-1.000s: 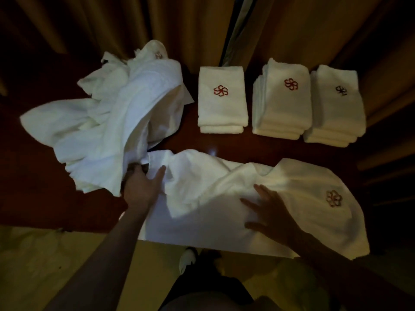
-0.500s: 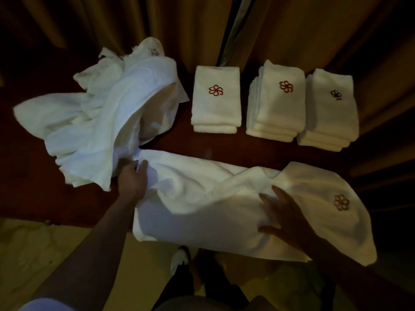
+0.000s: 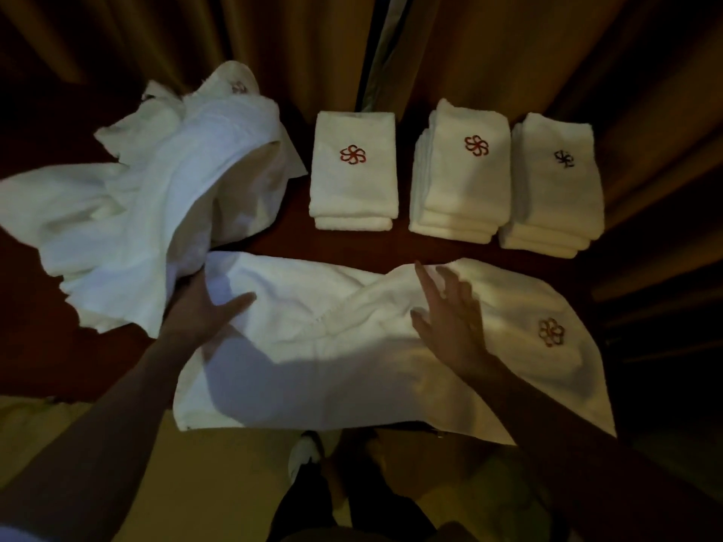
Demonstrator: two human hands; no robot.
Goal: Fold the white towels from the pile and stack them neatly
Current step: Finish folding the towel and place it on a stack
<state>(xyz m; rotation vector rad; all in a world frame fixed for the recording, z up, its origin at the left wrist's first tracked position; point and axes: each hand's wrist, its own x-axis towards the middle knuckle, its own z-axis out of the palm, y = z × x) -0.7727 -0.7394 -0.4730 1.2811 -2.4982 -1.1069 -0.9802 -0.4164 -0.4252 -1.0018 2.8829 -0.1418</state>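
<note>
Since a moment ago, the right hand (image 3: 450,318) has slid up the spread towel (image 3: 332,346), fingers open and flat. Left hand (image 3: 199,307) presses the towel's left end, fingertips hidden under the pile (image 3: 137,213). Dim desk (image 3: 344,244) barely shows.

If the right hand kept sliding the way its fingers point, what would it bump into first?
The right hand points away over the spread towel. Past that towel's far edge comes a strip of bare table, then probably the middle folded stack, though depth is hard to judge.
</note>
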